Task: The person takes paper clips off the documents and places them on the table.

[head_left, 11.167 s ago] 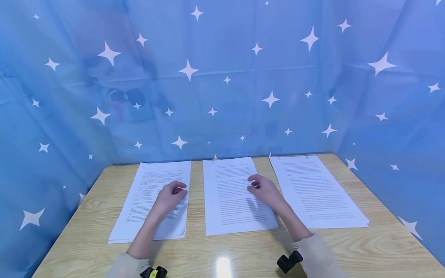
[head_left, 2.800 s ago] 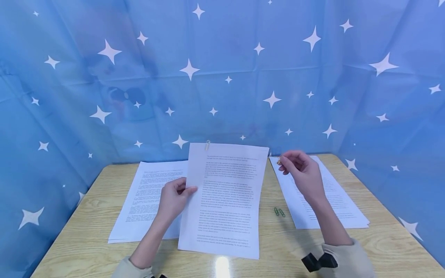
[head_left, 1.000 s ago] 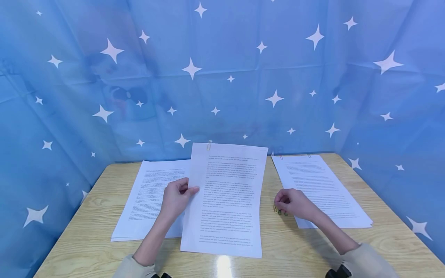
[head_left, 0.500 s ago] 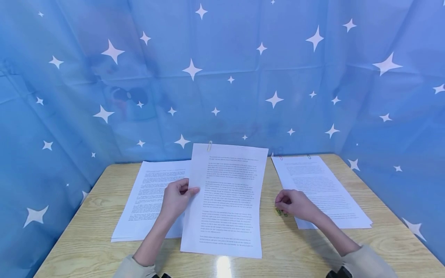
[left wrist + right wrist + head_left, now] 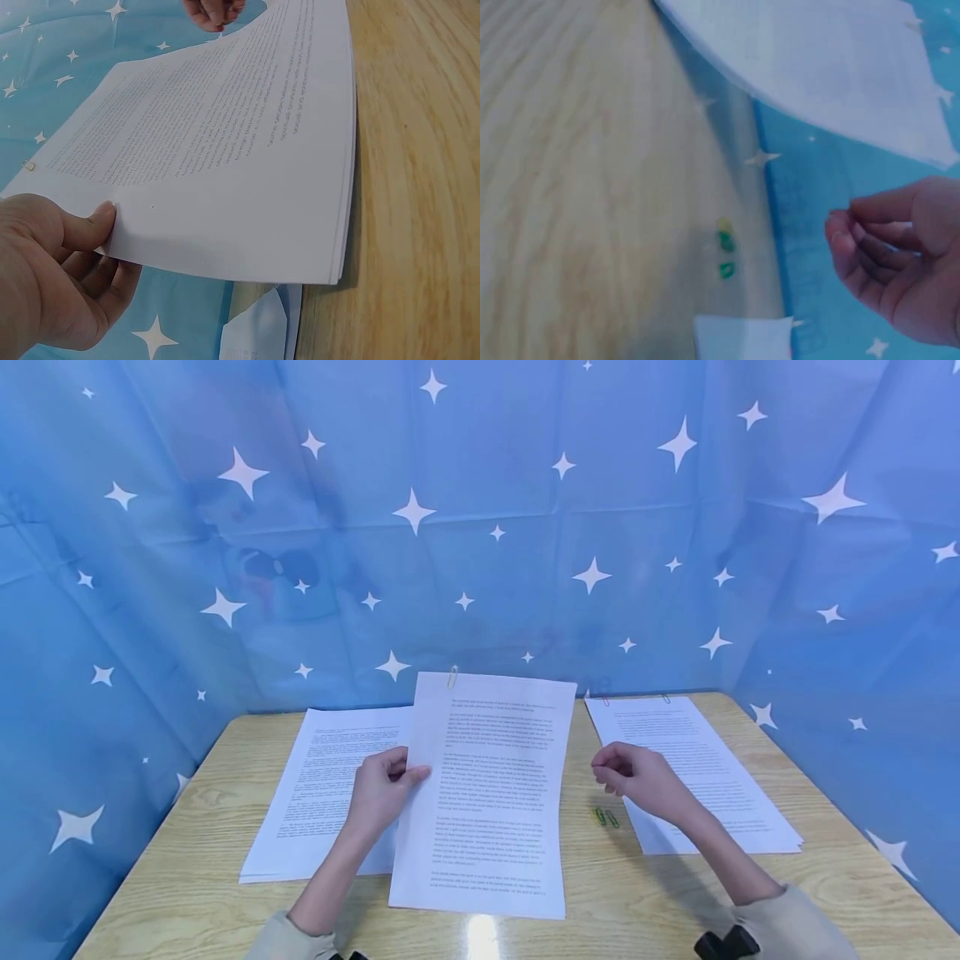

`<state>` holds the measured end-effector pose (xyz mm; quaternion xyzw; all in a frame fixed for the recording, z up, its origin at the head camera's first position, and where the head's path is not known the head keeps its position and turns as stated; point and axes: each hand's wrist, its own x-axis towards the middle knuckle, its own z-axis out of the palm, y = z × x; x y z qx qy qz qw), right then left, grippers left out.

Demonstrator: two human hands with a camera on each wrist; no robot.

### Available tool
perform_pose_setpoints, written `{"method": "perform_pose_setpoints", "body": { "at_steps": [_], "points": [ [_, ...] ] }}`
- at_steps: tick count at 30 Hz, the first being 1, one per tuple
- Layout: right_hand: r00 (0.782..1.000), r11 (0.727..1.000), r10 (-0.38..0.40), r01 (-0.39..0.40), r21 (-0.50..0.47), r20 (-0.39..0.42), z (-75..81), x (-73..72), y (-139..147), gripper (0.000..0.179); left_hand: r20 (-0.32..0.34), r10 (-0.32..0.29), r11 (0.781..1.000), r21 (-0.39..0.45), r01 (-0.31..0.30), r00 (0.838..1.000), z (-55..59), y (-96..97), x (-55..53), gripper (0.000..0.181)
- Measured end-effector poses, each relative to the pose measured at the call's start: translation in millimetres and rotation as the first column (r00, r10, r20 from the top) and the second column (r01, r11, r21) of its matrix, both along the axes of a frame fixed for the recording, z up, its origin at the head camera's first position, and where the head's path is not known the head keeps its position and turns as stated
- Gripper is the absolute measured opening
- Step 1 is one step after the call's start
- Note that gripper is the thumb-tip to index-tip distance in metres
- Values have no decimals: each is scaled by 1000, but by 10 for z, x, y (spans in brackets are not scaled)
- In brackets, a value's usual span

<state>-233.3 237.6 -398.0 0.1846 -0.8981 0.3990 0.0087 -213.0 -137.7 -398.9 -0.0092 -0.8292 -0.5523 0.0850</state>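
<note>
My left hand (image 5: 382, 789) pinches the left edge of a stapled-thick set of printed sheets (image 5: 491, 777), thumb in front and fingers behind, holding it tilted up off the table. A pale paper clip (image 5: 453, 677) sits on its top edge near the left corner. My right hand (image 5: 639, 779) hovers above the table right of these sheets, fingers loosely bent, with nothing visible between thumb and fingertips (image 5: 841, 225). Just below it on the wood lie green paper clips (image 5: 612, 819) with a yellow paper clip (image 5: 724, 224) beside them.
Another stack of printed paper (image 5: 300, 810) lies at the left, partly covered by the held sheets. At the right lies a third stack (image 5: 701, 777) with a pinkish clip (image 5: 606, 700) and a dark clip (image 5: 665, 698) on its top edge. A blue star-patterned curtain (image 5: 480, 560) surrounds the wooden table (image 5: 637, 910).
The right hand carried a yellow clip from near the sheets' top right down beside the green clips, and has now lifted away from them. The left hand keeps holding the sheets.
</note>
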Motion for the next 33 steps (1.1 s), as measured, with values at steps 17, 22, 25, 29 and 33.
{"method": "perform_pose_setpoints", "body": {
  "at_steps": [17,22,25,29,33],
  "points": [
    [992,979,-56,31,-202,-117,309,12,-379,16,5,-18,1000,-7,18,1000,-52,14,-6,16],
    [988,959,-63,22,-281,-137,396,-16,-481,19,-3,-22,1000,-6,22,1000,-58,22,-10,15],
    [986,948,-62,8,-318,-158,430,-27,-528,21,-7,-26,1000,-4,26,1000,-61,25,-15,15],
    [982,933,-52,-16,-360,-179,465,-39,-584,22,-8,-26,1000,0,26,1000,-58,24,-10,14],
    [982,915,-36,-42,-401,-187,498,-49,-650,24,-16,-32,999,6,32,999,-60,23,-11,15]
  ]
}}
